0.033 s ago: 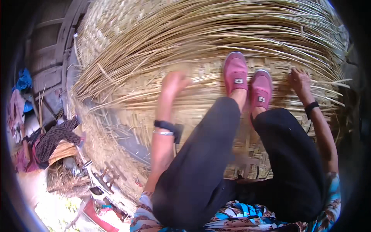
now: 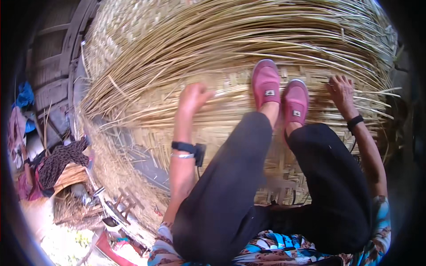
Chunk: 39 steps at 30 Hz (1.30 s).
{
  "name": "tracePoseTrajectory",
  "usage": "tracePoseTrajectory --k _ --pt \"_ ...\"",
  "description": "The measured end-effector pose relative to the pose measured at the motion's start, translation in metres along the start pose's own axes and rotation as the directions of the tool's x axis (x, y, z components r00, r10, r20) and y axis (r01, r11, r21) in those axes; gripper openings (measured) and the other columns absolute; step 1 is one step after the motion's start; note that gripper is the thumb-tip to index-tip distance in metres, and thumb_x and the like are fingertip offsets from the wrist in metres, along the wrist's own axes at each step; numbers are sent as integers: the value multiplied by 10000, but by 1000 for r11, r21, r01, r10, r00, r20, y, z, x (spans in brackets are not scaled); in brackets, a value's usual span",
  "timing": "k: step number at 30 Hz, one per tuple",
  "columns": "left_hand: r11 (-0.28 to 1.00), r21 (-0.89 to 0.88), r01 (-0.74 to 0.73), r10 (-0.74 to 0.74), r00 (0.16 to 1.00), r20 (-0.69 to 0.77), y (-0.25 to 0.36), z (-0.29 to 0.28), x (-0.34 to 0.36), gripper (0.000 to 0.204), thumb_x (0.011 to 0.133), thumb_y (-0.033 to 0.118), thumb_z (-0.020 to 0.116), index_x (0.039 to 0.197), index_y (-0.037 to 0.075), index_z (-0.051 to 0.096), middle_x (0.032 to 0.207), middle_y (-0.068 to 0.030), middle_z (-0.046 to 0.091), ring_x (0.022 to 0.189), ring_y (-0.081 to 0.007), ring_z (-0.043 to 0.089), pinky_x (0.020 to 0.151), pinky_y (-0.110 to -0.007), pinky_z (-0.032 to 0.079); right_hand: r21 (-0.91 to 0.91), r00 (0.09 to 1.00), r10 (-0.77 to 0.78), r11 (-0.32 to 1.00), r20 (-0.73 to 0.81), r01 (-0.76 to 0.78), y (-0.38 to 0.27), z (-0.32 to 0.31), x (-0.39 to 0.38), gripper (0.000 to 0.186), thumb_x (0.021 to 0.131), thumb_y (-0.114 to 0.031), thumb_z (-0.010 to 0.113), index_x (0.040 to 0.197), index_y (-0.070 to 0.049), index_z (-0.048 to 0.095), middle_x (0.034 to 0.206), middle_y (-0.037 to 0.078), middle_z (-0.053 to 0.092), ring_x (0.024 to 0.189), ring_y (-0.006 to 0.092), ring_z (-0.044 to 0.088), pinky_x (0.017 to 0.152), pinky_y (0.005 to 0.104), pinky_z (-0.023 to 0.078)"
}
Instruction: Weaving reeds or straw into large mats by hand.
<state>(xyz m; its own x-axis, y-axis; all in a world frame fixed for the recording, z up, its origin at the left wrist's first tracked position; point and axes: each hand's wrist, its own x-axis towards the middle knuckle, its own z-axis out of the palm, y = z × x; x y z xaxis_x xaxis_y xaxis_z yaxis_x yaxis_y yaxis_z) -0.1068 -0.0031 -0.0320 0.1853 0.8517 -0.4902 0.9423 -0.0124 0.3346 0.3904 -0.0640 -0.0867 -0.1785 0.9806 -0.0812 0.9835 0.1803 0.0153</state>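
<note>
Beneath me spreads a woven mat of flat, straw-coloured strips [image 2: 155,144], with loose strips lying across it. Over these, left of my shoes, is my left hand [image 2: 193,98]; its fingers are curled and its thumb points right, towards pale strips [image 2: 233,91]. Whether a strip is pinched in it is hidden by the hand and some blur. My right hand [image 2: 341,92] rests palm down on the strips to the right of my shoes, its fingers somewhat apart and gripping nothing visible. Both feet, in pink shoes [image 2: 266,80], press on the weave between the hands.
A thick bundle of long, thin strips [image 2: 213,33] curves across the far side, with more woven matting [image 2: 120,35] beyond it. At the left are wooden panels [image 2: 51,66], a dark patterned cloth [image 2: 64,159] and a small wooden frame [image 2: 126,204]. Straw scraps [image 2: 115,164] litter the mat's left edge.
My right hand's fingers have loosened and spread from a more closed shape. The left hand has shifted slightly left and its thumb now stands out more. My feet stay in place.
</note>
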Motion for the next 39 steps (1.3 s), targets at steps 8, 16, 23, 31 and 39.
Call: tracePoseTrajectory --k 8,16,23,31,39 --pt "944 -262 -202 113 941 -318 104 -45 -35 351 928 333 575 758 25 563 541 -147 511 493 -319 510 503 -409 374 822 929 -327 471 -174 320 -143 -75 71 490 726 26 678 1193 -69 566 1170 133 594 1000 315 604 869 382 507" --pt "933 -331 -139 10 933 -361 98 -16 -22 155 865 145 661 838 18 575 531 -11 467 490 -86 376 479 -285 326 962 859 -508 259 60 86 -211 -52 89 385 847 -321 692 1011 4 566 778 196 635 753 372 627 654 423 476" --pt "978 -174 -112 4 851 -525 66 1 -15 199 840 202 685 812 43 568 518 -55 524 487 -152 515 506 -325 405 748 944 -227 577 -239 328 -200 -19 78 329 803 -76 610 1122 -18 554 967 167 607 760 357 624 663 415 502" --pt "967 224 -117 222 817 -533 32 33 -3 283 740 177 760 967 75 625 924 -105 596 878 -245 604 769 -374 447 93 963 -266 959 -37 269 -99 1 115 190 796 -212 621 944 -93 612 973 108 592 979 254 543 800 410 414" --pt "397 -912 -98 -153 973 -172 53 33 8 372 875 319 680 1097 29 611 948 -79 691 746 -103 620 593 -204 468 297 896 -299 868 -327 398 -117 -51 103 132 762 -69 620 891 -90 610 832 64 536 793 246 545 653 382 422"
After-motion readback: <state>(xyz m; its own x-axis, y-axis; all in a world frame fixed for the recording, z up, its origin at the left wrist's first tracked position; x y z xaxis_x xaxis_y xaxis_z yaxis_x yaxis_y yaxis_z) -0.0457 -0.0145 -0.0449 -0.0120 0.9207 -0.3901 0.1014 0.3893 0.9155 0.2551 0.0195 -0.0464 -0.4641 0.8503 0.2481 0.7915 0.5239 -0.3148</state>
